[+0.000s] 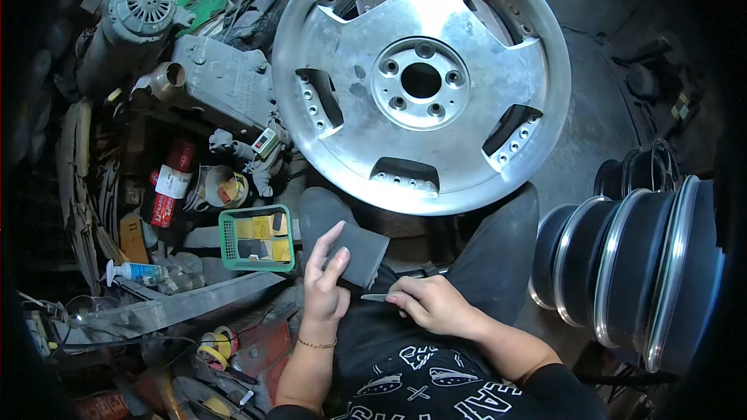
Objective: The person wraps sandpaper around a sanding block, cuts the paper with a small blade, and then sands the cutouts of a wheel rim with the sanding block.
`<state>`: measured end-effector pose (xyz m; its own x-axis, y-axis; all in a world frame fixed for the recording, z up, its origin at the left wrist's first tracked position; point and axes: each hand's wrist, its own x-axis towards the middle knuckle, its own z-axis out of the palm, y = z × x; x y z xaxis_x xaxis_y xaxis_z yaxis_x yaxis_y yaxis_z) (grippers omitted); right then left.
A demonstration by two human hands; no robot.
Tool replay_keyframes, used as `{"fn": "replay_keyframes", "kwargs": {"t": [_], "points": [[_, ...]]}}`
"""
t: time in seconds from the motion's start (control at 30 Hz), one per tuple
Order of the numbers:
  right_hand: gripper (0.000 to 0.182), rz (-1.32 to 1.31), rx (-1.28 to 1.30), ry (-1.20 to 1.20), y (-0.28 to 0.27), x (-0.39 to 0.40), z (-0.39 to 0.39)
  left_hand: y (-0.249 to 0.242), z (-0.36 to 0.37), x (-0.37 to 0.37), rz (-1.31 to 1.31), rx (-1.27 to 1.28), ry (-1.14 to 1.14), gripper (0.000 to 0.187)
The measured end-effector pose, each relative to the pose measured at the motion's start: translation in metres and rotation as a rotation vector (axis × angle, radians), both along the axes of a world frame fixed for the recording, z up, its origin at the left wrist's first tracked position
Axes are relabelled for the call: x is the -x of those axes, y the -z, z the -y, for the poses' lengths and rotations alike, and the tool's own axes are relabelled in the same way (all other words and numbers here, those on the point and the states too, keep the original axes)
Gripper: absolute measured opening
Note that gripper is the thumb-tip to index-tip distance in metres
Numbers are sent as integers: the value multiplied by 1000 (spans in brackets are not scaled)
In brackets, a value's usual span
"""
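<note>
My left hand [325, 280] grips a dark grey square of sandpaper [364, 257] along its left side, thumb across its face and fingers behind. Close by its lower corner, my right hand [432, 303] is closed on a small knife [375, 297], whose thin pale blade points left toward the sandpaper. Most of the knife's handle is hidden in the fingers. Both hands are over my lap. Beyond my knees stands a large bare-metal wheel rim [354, 140] with five openings and a bolt-hole centre.
A green basket [289, 218] with yellow and dark pieces stands left of my knee. Farther left are a grey motor [132, 19], a red-wrapped roll [173, 183] and a spray bottle [134, 271]. Several polished-lip rims [611, 264] line up at the right.
</note>
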<state>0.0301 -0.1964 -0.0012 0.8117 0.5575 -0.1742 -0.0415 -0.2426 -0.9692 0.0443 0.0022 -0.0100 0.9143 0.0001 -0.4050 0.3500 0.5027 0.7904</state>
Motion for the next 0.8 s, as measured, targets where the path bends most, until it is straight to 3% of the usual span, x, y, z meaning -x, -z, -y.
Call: {"fn": "replay_keyframes", "kwargs": {"t": [0.13,0.2,0.27,0.37,0.47,0.5,0.53,0.6,0.63,0.73,0.8], "points": [[19,-75,6,75,3,-1,0,-1,4,8,118,-174,-15,53],[21,-89,-6,163,7,-5,4,-13,3,14,203,-395,98,55],[24,-179,-9,295,9,-9,7,-16,1,19,195,-433,116,54],[27,-163,-141,296,18,-9,7,-17,0,23,290,-635,195,59],[29,-180,-170,249,18,-5,8,-14,-2,29,314,-609,279,56],[28,-227,-199,276,19,-3,7,-18,3,32,205,-426,204,55],[28,-274,-228,302,19,1,7,-15,4,33,204,-422,206,55],[28,-315,-241,309,20,12,6,-5,4,36,199,-138,151,54],[28,-355,-256,314,21,18,5,-2,0,44,63,18,275,42],[29,-470,-227,278,26,37,6,0,1,65,-258,-155,363,19],[31,-460,-264,281,23,50,9,-5,1,77,-282,-163,359,19]]}}
